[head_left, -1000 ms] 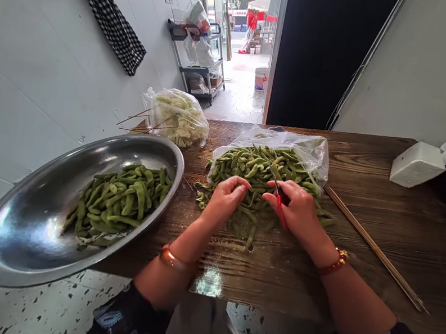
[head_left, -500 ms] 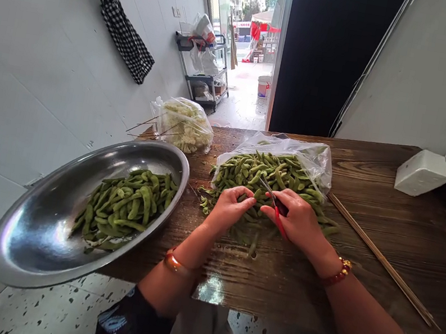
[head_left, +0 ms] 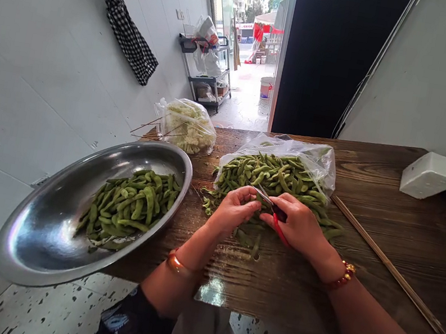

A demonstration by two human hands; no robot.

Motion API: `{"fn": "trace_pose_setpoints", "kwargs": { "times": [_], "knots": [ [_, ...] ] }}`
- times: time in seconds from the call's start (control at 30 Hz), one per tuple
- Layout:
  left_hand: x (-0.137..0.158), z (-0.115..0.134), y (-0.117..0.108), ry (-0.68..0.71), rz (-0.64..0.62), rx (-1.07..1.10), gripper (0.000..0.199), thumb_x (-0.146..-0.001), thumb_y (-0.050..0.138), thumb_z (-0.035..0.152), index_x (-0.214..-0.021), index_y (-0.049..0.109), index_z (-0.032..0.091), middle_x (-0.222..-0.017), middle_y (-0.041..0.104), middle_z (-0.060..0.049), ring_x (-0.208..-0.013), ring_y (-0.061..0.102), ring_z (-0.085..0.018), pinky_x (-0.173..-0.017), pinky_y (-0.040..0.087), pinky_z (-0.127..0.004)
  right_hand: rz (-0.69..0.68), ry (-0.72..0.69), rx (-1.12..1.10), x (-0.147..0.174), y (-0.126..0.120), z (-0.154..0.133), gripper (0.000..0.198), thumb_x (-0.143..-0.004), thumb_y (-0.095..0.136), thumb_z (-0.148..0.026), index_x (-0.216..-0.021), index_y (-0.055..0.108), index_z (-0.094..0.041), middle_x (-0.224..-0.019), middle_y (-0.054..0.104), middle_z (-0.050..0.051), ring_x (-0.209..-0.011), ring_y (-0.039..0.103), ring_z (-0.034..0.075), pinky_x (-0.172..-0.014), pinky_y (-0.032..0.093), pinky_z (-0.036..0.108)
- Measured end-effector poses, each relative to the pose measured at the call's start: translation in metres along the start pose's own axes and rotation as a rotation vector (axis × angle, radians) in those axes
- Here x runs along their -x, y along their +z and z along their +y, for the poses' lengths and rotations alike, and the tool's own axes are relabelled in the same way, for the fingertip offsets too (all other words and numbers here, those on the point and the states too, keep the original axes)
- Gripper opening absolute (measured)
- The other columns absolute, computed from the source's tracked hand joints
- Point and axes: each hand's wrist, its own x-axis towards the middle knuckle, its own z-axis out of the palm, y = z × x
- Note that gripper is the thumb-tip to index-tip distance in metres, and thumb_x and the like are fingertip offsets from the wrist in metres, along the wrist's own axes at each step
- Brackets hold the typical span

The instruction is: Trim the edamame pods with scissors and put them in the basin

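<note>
My right hand point(head_left: 296, 225) is closed round red-handled scissors point(head_left: 280, 231), their metal blades pointing left toward my other hand. A green edamame pod point(head_left: 258, 196) is pinched in the fingertips of my left hand point(head_left: 235, 209), close against the blades; the fingers partly hide it. Behind both hands lies a heap of edamame pods point(head_left: 273, 171), spilling from a clear plastic bag point(head_left: 322, 158). To the left, a large oval steel bowl point(head_left: 42, 222) holds more pods point(head_left: 131, 206). A few loose pods point(head_left: 245, 239) lie on the table below my hands.
A bag of pale cut vegetable point(head_left: 187, 127) sits behind the bowl, with thin sticks beside it. Long wooden skewers point(head_left: 390, 263) lie across the right of the wooden table point(head_left: 373, 186). A white tissue pack point(head_left: 430, 176) stands at the right. A cart point(head_left: 207, 73) stands near the doorway.
The scissors have swung so their blades point more to the left and now meet the pod at my left fingertips. The whole view has shifted slightly.
</note>
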Motion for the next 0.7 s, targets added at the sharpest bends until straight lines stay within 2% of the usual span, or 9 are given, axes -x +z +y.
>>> {"fn": "trace_pose_setpoints", "kwargs": {
  "times": [0.1,0.27,0.33,0.5,0.7],
  "knots": [
    [-0.0008,0.0001,-0.001,0.016,0.015,-0.012,0.029,-0.074,0.07,0.039,-0.084,0.063,0.013,-0.057,0.049,0.004,-0.045,0.033,-0.003,-0.043,0.022,-0.019,-0.004,-0.006,0.006,0.0001,-0.0001,0.0005,0.03,-0.083,0.063,-0.043,-0.104,0.065,-0.021,-0.091,0.063,0.005,-0.077,0.062,0.018,-0.071,0.049,0.03],
    [-0.0013,0.0023,-0.0016,0.069,0.016,-0.075,0.026,-0.077,0.066,0.038,-0.081,0.065,0.013,-0.072,0.063,-0.002,-0.045,0.038,-0.004,-0.044,0.025,-0.019,-0.012,-0.026,0.02,0.0004,-0.0001,0.0011,0.031,-0.082,0.064,-0.042,-0.106,0.065,-0.023,-0.093,0.063,0.005,-0.079,0.062,0.018,-0.071,0.049,0.03],
    [-0.0014,0.0024,-0.0016,0.073,-0.001,-0.111,0.025,-0.078,0.065,0.038,-0.08,0.066,0.013,-0.069,0.063,-0.002,-0.047,0.039,-0.005,-0.046,0.028,-0.02,-0.003,-0.035,0.021,0.0005,-0.0005,0.001,0.031,-0.082,0.065,-0.041,-0.107,0.065,-0.023,-0.094,0.064,0.005,-0.079,0.062,0.018,-0.07,0.048,0.029],
    [-0.0016,0.0017,-0.0018,0.145,0.019,-0.244,0.019,-0.076,0.067,0.031,-0.081,0.071,0.014,-0.062,0.06,-0.001,-0.061,0.051,-0.011,-0.06,0.039,-0.021,-0.014,-0.033,0.051,0.0007,-0.0027,-0.0003,0.03,-0.08,0.067,-0.04,-0.105,0.065,-0.024,-0.094,0.064,0.004,-0.076,0.061,0.017,-0.066,0.046,0.028],
    [0.0,0.0042,-0.0007,0.255,0.062,-0.46,0.012,-0.077,0.065,0.024,-0.08,0.074,0.017,-0.081,0.069,-0.004,-0.078,0.06,-0.016,-0.076,0.044,-0.025,-0.022,-0.01,0.04,0.0011,-0.0034,-0.0026,0.03,-0.079,0.068,-0.042,-0.102,0.065,-0.023,-0.093,0.063,0.003,-0.077,0.061,0.017,-0.066,0.045,0.028]
  ]
}}
